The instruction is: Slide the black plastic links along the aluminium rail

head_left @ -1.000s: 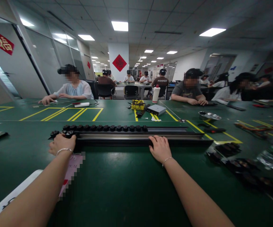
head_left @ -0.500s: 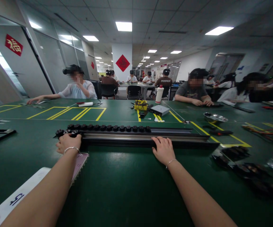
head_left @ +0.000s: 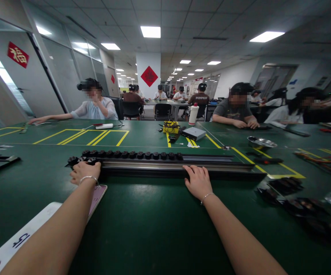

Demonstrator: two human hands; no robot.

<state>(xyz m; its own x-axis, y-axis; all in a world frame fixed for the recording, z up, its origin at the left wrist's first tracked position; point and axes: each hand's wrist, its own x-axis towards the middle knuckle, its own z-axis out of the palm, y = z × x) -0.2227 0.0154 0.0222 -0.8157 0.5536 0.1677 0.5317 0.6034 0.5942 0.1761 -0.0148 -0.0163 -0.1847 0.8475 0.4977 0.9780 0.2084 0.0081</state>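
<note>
A long black metal rail (head_left: 154, 168) lies crosswise on the green table, with a bright strip along its length. A row of several small black knobbed parts (head_left: 133, 154) sits along its back side, from the left end to past the middle. My left hand (head_left: 85, 172) is curled at the rail's left end, against a cluster of these black parts (head_left: 74, 160); its fingertips are hidden, so what they pinch is unclear. My right hand (head_left: 197, 180) grips the rail's near edge right of the middle, its fingers bent over the top.
A phone in a pink case (head_left: 97, 196) and a white board with handwriting (head_left: 36, 223) lie under my left forearm. Black parts (head_left: 303, 204) are heaped at the right. A metal bowl (head_left: 260, 143), a grey box (head_left: 193, 133) and a bottle (head_left: 193, 114) stand farther back. Co-workers sit across the table.
My left hand has shifted slightly to the right at the rail's end. My right hand and the rail stay in place. The co-worker at the left has stretched an arm farther left.
</note>
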